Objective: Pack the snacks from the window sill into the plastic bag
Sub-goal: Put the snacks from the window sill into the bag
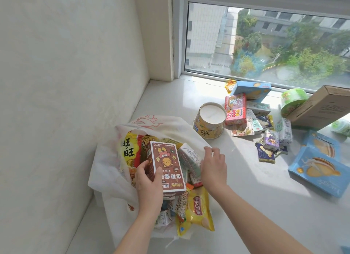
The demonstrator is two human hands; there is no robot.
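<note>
"BEERUS" on the brown box (164,166), "旺旺" on the yellow packet (128,149), "乐事" on the yellow chip bag (198,210).

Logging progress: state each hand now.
Left hand: grips the brown snack box.
Right hand: open, fingers at the plastic bag rim.

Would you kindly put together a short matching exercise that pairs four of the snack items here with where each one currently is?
Things:
1. brown box
2. yellow chip bag
3. upturned paper tub
4. pink box

Places:
A. standing on the sill right of the tub
B. held in the left hand
C. at the plastic bag's near edge
D. upside down on the sill beyond the bag

Pairs: 1-B, 2-C, 3-D, 4-A
</note>
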